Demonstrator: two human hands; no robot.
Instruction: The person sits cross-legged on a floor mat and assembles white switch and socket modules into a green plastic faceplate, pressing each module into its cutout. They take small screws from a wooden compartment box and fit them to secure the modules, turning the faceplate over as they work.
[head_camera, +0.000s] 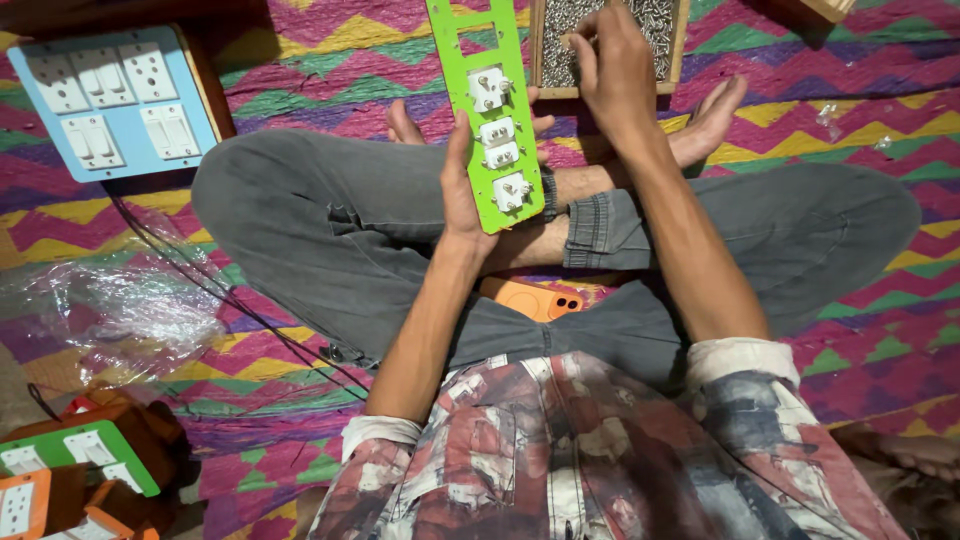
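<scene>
left hand (462, 190) fingers clasp the green plate's (490, 110) edge; right hand (612, 70) fingers pinch inside the screw tray (540, 50).

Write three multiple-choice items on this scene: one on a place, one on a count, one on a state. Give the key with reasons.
1. Where is the right hand?
A. over the tray of screws
B. on the blue board
C. on the phone

2. How many white modules sit in the green plate?
A. one
B. three
C. five

3. How is the green plate held?
A. lying on the mat
B. gripped by the left hand
C. resting in the tray

Key: 1 A, the fingers reach into the screws at the top; 2 B, three sit in a row, with bare slots above; 3 B, the left hand's thumb and fingers clasp the plate's lower edges above the lap.
</scene>
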